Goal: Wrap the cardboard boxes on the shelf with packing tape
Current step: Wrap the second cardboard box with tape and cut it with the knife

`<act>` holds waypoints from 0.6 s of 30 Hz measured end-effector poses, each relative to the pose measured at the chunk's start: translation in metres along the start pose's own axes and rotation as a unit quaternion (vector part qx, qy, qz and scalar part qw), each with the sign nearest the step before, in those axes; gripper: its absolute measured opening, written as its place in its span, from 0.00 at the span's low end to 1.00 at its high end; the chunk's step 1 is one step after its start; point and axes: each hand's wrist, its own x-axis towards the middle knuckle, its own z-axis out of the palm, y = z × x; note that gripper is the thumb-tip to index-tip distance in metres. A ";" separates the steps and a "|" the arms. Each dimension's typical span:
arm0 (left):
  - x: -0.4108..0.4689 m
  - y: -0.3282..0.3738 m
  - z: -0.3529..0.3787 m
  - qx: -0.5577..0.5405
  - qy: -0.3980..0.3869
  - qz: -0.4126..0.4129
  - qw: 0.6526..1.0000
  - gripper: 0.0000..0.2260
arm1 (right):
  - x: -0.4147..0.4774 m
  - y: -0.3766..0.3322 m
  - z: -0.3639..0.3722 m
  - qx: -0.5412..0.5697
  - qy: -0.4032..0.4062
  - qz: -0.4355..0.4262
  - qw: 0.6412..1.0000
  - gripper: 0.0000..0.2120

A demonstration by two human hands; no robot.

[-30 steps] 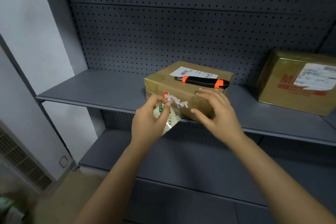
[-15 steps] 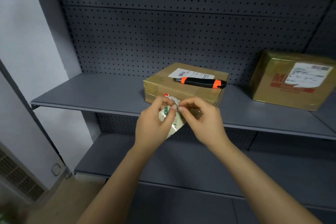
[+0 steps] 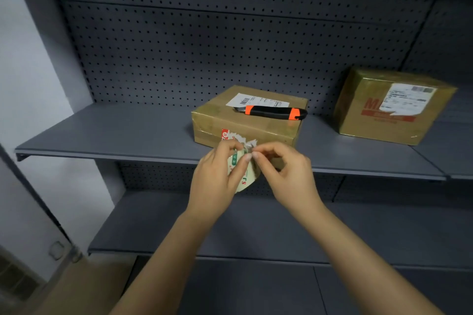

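Observation:
A flat cardboard box with a white label lies on the upper grey shelf. An orange and black utility knife rests on its top. In front of the box my left hand grips a roll of packing tape with a pale printed core. My right hand pinches the tape's loose end at the top of the roll. A second, taller cardboard box with a torn label stands on the shelf at the right.
A perforated grey back panel closes the shelf behind the boxes. A lower shelf runs beneath my arms. A white wall stands at the left, with brown floor below it.
My right hand has left the front of the box and come to the tape roll, where it now pinches the tape end. The left hand has kept its hold on the roll.

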 end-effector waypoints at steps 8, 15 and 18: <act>0.001 0.009 0.021 -0.063 -0.039 0.027 0.997 0.17 | -0.012 0.004 -0.022 -0.050 0.023 -0.013 0.998 0.03; 0.004 0.044 0.047 -0.101 -0.077 0.114 0.985 0.08 | -0.025 0.008 -0.077 0.062 0.054 0.029 0.996 0.06; 0.012 0.059 0.069 -0.094 -0.112 0.146 0.978 0.12 | -0.024 0.019 -0.111 0.046 0.027 0.017 0.998 0.12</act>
